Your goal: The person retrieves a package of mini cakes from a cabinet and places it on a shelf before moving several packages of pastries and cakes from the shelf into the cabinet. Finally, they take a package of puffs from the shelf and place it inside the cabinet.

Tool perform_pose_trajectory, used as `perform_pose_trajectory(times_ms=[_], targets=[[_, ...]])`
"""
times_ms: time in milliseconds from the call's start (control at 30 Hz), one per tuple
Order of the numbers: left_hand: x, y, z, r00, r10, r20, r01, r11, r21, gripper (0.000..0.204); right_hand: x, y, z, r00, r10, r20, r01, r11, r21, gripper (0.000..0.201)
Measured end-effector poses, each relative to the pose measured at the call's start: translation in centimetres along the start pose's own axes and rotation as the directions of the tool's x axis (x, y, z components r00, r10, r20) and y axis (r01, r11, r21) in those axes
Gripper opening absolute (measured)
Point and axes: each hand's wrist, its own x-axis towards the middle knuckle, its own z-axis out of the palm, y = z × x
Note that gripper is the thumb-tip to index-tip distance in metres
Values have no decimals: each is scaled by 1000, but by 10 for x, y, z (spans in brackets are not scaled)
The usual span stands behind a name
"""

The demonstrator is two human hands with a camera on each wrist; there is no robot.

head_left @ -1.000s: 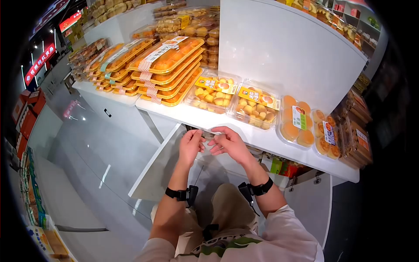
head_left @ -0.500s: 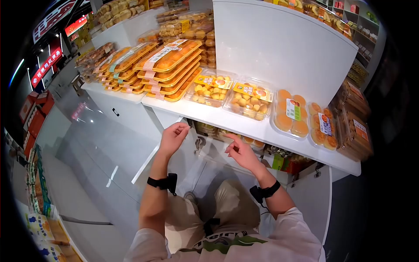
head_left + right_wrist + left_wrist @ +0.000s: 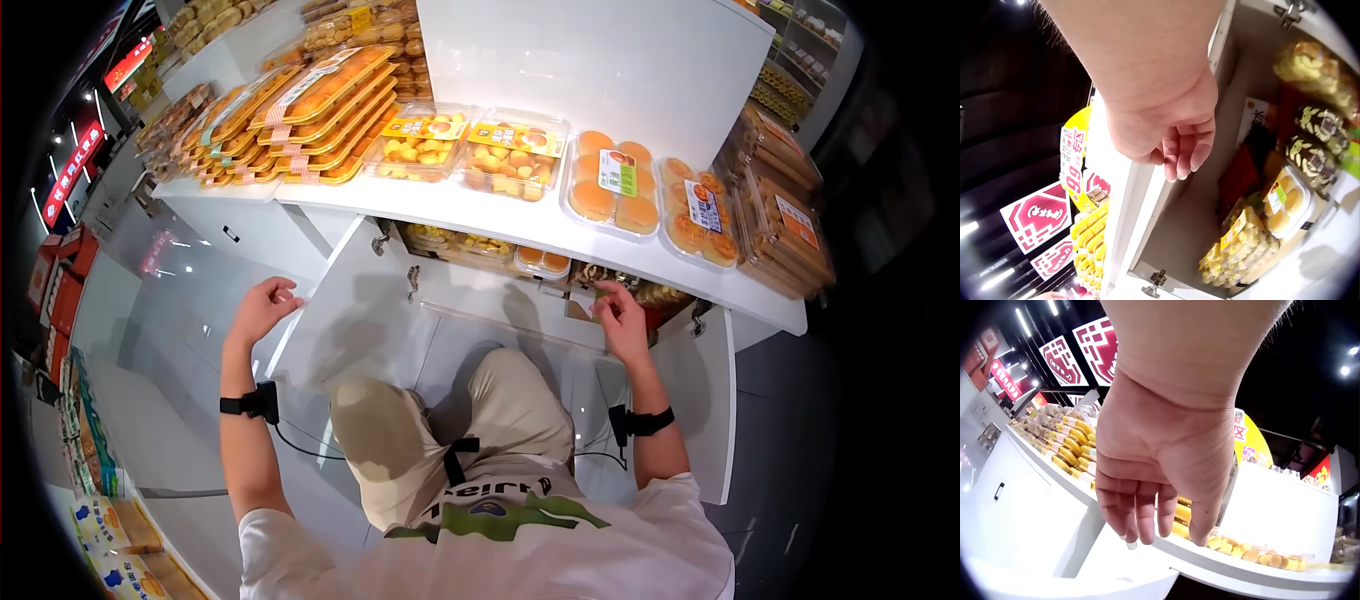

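My left hand (image 3: 265, 308) hangs empty near the outer edge of the left cabinet door (image 3: 325, 290), fingers loosely bent. The left wrist view has the same hand (image 3: 1160, 456) with its fingers pointing down. In front of the cabinet opening, at the counter's underside, is my right hand (image 3: 622, 322), also empty with relaxed, curled fingers. Both cabinet doors are swung out, the right door (image 3: 690, 410) beside my right forearm. Inside the cabinet, the right wrist view shows a tray of round yellow cakes (image 3: 1288, 203) and clear boxes of small cakes (image 3: 1241, 244).
On the white counter (image 3: 480, 215) stand stacked orange trays (image 3: 330, 110), boxes of small cakes (image 3: 510, 155), a pack of round cakes (image 3: 612, 185) and brown boxes (image 3: 785, 230). A metal hinge (image 3: 413, 282) juts from the left door. My knees are between the doors.
My hands were close together and have moved well apart, the left to the left and the right to the right. The counter sits higher in view, and more of the cabinet's inside shows.
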Motion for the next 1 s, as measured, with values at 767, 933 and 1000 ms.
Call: perform_pose_trajectory(times_ms=[767, 933, 1000], targets=[[-123, -11, 17, 970, -85, -230, 136, 967, 216, 20, 18, 44, -31, 827, -209, -522, 162, 977, -135, 43], [-211, -25, -18, 952, -254, -169, 285, 939, 191, 15, 25, 62, -38, 798, -264, -542, 246, 963, -108, 36], [-243, -29, -35, 937, -291, -193, 333, 910, 245, 16, 25, 54, -43, 780, -328, -532, 265, 944, -195, 35]])
